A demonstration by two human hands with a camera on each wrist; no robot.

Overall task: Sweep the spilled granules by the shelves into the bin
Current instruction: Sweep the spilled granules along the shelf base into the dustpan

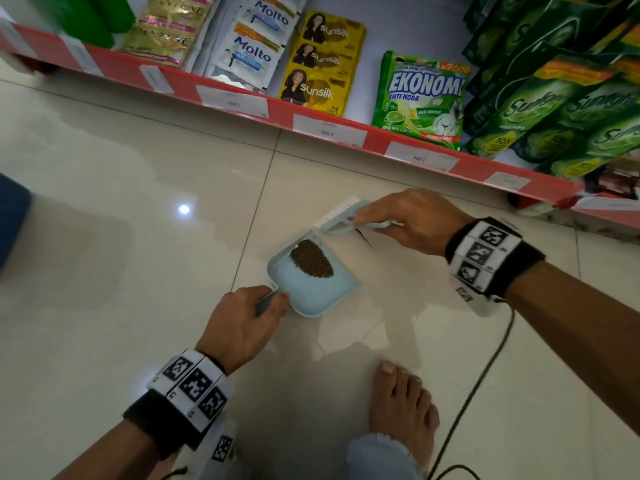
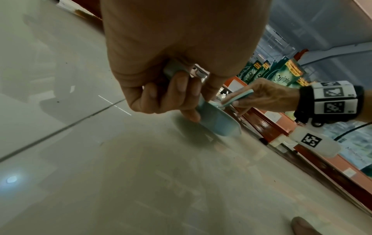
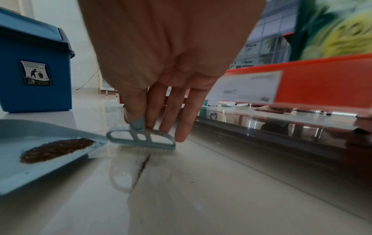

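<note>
While your left hand (image 1: 239, 327) keeps a curled grip on the handle of the pale blue dustpan (image 1: 313, 289) lying on the tiled floor (image 1: 138, 202), your right hand (image 1: 412, 220) grasps the small matching brush (image 1: 341, 214) by its handle, bristles down on the floor at the pan's open edge, just in front of the red shelf edge (image 1: 242, 102). Most of the dark granules (image 1: 311, 259) sit in a heap inside the dustpan, with a thin streak on the floor beside the brush. The blue bin (image 3: 34, 71) stands beyond the pan, well apart from it.
</note>
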